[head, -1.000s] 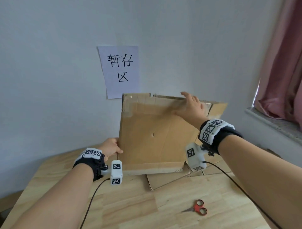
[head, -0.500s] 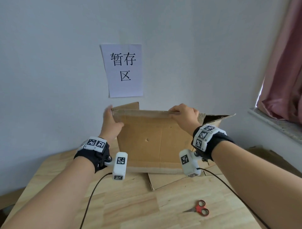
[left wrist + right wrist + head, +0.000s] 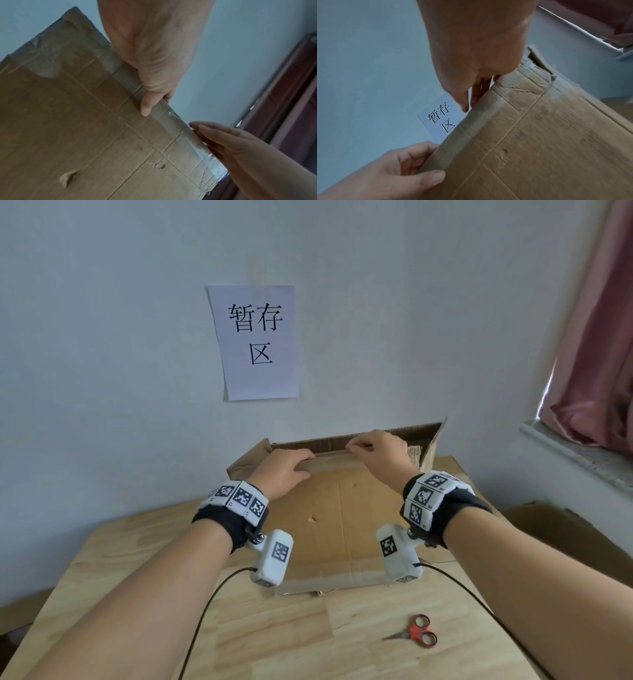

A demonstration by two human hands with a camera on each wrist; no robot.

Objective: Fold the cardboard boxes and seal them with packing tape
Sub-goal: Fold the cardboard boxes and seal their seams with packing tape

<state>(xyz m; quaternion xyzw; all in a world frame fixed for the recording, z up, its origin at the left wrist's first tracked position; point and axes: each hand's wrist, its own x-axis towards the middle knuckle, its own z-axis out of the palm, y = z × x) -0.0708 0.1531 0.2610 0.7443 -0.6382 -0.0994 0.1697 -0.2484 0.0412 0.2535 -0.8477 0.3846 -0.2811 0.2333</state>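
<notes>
Both hands pinch one taped top edge: left hand [image 3: 281,470], right hand [image 3: 376,451]. Creased, dented brown cardboard box [image 3: 329,518] at frame centre on light wooden table [image 3: 137,570]. Red-handled scissors [image 3: 419,635] lower right; white paper sign [image 3: 255,342] above.

Worn brown cardboard box [image 3: 342,515] stands tilted on table, old tape along top edge.

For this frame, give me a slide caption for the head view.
Both hands, left and right, grip the cardboard box's upper edge on a wooden table; red scissors lie nearby.
</notes>
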